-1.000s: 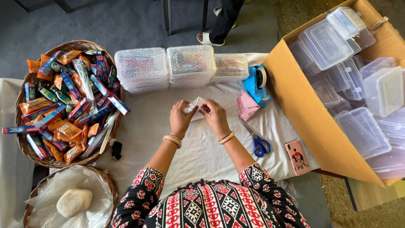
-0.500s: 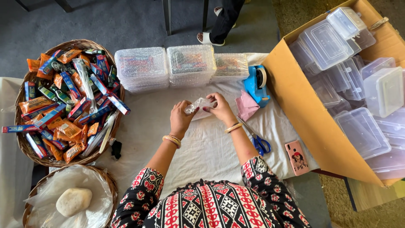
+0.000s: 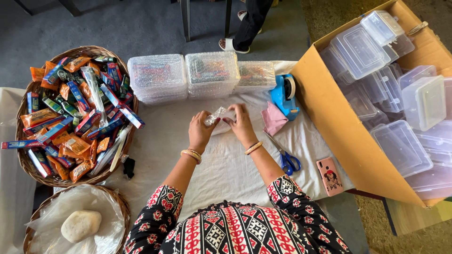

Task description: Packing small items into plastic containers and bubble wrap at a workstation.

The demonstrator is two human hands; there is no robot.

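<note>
My left hand (image 3: pixel 200 131) and my right hand (image 3: pixel 242 124) are close together above the white cloth (image 3: pixel 221 164), both gripping a small crumpled piece of clear bubble wrap (image 3: pixel 215 116) between the fingertips. What the wrap holds, if anything, cannot be seen. Each wrist carries bangles. Behind the hands stand three stacks of bubble-wrapped clear boxes (image 3: pixel 212 73).
A wicker basket (image 3: pixel 28 164) full of coloured snack packets sits at left; a second basket (image 3: pixel 120 202) with plastic and a pale stone lies near left. A blue tape dispenser (image 3: pixel 286 96), pink cloth (image 3: pixel 273 118), blue scissors (image 3: pixel 285 157), phone (image 3: pixel 329 176) and a cardboard box (image 3: pixel 343 136) of clear containers are right.
Both hands stay over the same spot, working the bubble wrap; my right hand has shifted slightly right and its fingers have turned on the wrap.
</note>
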